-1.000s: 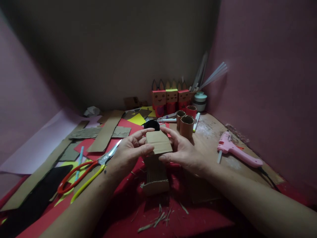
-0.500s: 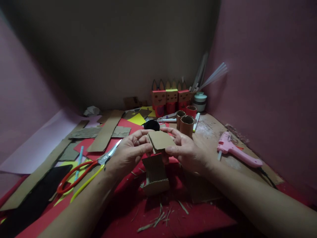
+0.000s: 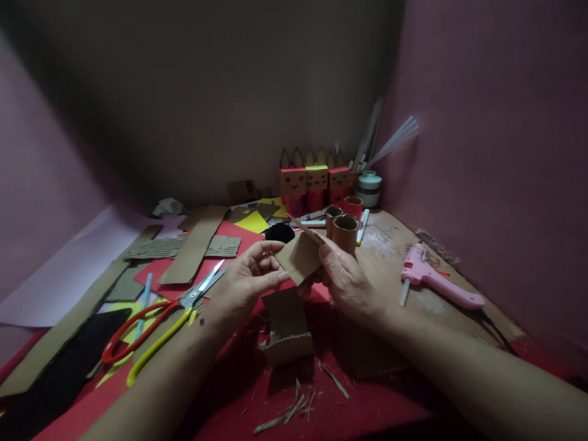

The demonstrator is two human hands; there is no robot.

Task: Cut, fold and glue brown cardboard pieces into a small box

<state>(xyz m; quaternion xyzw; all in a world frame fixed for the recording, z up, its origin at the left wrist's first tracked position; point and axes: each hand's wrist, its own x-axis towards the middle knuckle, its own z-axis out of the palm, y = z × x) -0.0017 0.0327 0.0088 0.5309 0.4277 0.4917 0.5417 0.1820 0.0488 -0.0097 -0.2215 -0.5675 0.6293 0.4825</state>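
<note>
Between my two hands is a small piece of brown cardboard (image 3: pixel 297 256), bent at a fold so that one flap rises towards the back. My left hand (image 3: pixel 257 269) pinches its left edge between thumb and fingers. At the right side, my right hand (image 3: pixel 343 277) grips it near the fold, the thumb lying along the edge. Just below the hands, a second folded cardboard piece (image 3: pixel 288 327) rests on the red table cover (image 3: pixel 229 392) with one panel turned up. Scissors (image 3: pixel 190 298) with red and yellow handles lie beside my left wrist.
Cardboard strips (image 3: pixel 195 245) and coloured paper spread over the left side. Cardboard tubes (image 3: pixel 345 229) stand behind my right hand, near several box-headed figures (image 3: pixel 293 184). A pink glue gun (image 3: pixel 436 282) lies at right. Cardboard shreds (image 3: pixel 296 407) litter the front.
The cardboard in my hands was flat and level; now it is tilted, with a flap standing up from its fold. My right hand has turned, bringing its thumb up along the edge.
</note>
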